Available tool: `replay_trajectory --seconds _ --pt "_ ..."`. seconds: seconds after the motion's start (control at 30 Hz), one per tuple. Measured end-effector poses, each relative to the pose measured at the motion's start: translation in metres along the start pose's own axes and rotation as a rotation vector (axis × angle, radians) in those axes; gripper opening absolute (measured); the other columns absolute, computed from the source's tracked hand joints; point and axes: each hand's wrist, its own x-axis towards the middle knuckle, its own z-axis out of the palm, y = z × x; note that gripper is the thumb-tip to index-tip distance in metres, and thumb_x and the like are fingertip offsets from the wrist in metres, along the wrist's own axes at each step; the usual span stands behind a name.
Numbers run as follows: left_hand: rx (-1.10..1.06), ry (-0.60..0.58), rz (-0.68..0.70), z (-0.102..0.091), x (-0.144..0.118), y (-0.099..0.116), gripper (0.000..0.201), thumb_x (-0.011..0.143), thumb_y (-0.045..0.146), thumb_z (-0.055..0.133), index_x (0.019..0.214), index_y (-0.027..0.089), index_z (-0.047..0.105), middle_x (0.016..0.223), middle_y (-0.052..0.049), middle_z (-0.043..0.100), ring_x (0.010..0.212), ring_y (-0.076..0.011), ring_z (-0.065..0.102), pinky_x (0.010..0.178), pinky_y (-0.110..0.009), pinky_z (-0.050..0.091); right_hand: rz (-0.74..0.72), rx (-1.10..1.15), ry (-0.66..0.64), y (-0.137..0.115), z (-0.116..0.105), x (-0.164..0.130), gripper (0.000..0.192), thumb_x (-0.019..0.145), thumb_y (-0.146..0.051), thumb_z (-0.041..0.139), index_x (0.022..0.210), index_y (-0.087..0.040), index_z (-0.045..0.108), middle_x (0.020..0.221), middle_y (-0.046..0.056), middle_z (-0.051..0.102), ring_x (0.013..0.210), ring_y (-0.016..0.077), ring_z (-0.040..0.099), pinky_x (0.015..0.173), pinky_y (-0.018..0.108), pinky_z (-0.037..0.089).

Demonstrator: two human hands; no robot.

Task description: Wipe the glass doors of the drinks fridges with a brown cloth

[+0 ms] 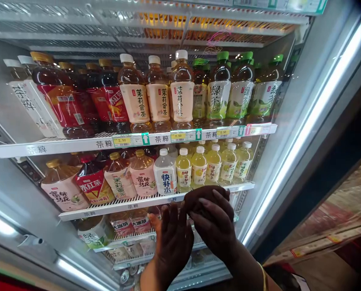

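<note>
Head view: my left hand (171, 238) and right hand (212, 220) meet in front of the cooler's middle shelf (119, 205), near its right end. My right hand cups something dark I cannot identify; my left lies flat, fingers spread, holding nothing. Just above, that shelf carries yellow drink bottles (206, 165) and a white-labelled water bottle (165, 173). The upper shelf (77, 143) holds full tea bottles (158, 95), upright in rows.
</note>
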Motion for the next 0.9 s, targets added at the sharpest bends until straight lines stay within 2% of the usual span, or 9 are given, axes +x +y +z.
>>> replay_trajectory --seconds 0.1,0.23,0.33,0.47,0.57,0.7,0.8,0.9 --pt "-0.023 0.075 -0.012 0.003 0.013 0.017 0.082 0.096 0.011 0.056 0.168 0.011 0.018 0.176 -0.014 0.011 0.164 -0.0312 0.003 0.135 -0.059 0.000 -0.040 0.035 -0.023 0.007 -0.010 -0.012 0.028 0.091 -0.011 0.072 0.111 -0.030 0.078 0.129 0.001 0.066 0.149 0.0245 0.047 0.133 0.049 0.036" --pt "0.020 0.129 -0.030 0.013 0.026 0.039 0.079 0.096 0.008 0.054 0.167 0.012 0.021 0.176 -0.010 0.016 0.165 -0.0310 0.008 0.135 -0.059 0.001 -0.009 0.011 -0.042 0.035 -0.033 -0.034 0.030 0.091 -0.007 0.071 0.111 -0.028 0.079 0.126 0.002 0.067 0.148 0.0246 0.049 0.133 0.047 0.037" --pt "0.059 0.171 -0.025 0.022 0.037 0.052 0.079 0.094 0.007 0.055 0.166 0.008 0.023 0.176 -0.012 0.017 0.165 -0.0298 0.012 0.137 -0.056 0.005 0.071 -0.007 0.038 0.053 -0.043 -0.026 0.029 0.088 -0.010 0.075 0.110 -0.029 0.078 0.130 0.003 0.066 0.146 0.0281 0.050 0.129 0.051 0.041" --pt "0.031 0.194 -0.052 0.034 0.043 0.062 0.075 0.095 0.006 0.049 0.166 0.010 0.025 0.175 -0.010 0.018 0.165 -0.0269 0.011 0.136 -0.058 0.001 0.070 -0.012 0.072 0.054 -0.040 -0.013 0.029 0.089 -0.013 0.074 0.112 -0.030 0.078 0.132 0.004 0.065 0.148 0.0301 0.048 0.129 0.053 0.041" --pt "-0.024 0.206 -0.048 0.046 0.038 0.067 0.074 0.096 0.008 0.048 0.166 0.011 0.026 0.173 -0.011 0.023 0.165 -0.0270 0.014 0.136 -0.061 -0.001 -0.009 0.022 0.014 0.055 -0.042 -0.031 0.026 0.092 -0.012 0.069 0.111 -0.028 0.080 0.128 0.005 0.067 0.151 0.0288 0.046 0.133 0.049 0.036" --pt "0.020 0.240 -0.083 0.060 0.039 0.077 0.076 0.093 0.009 0.055 0.165 0.013 0.030 0.170 -0.009 0.029 0.164 -0.0253 0.018 0.136 -0.060 0.002 -0.019 -0.014 -0.049 0.078 -0.061 -0.059 0.027 0.094 -0.012 0.065 0.111 -0.026 0.080 0.131 0.004 0.068 0.151 0.0253 0.047 0.133 0.040 0.036" --pt "0.040 0.210 -0.054 0.061 0.056 0.089 0.076 0.095 0.014 0.058 0.165 0.014 0.030 0.171 -0.007 0.025 0.165 -0.0221 0.014 0.137 -0.053 0.001 0.043 -0.047 0.042 0.096 -0.074 -0.048 0.028 0.090 -0.012 0.072 0.113 -0.027 0.079 0.140 0.004 0.064 0.150 0.0267 0.049 0.132 0.043 0.038" --pt "0.010 0.186 -0.008 0.057 0.076 0.099 0.074 0.097 0.016 0.057 0.165 0.015 0.029 0.170 -0.004 0.026 0.165 -0.0200 0.012 0.137 -0.050 -0.003 0.099 -0.046 0.093 0.096 -0.075 -0.025 0.031 0.087 -0.012 0.076 0.114 -0.028 0.077 0.139 0.005 0.063 0.148 0.0296 0.050 0.131 0.052 0.039"
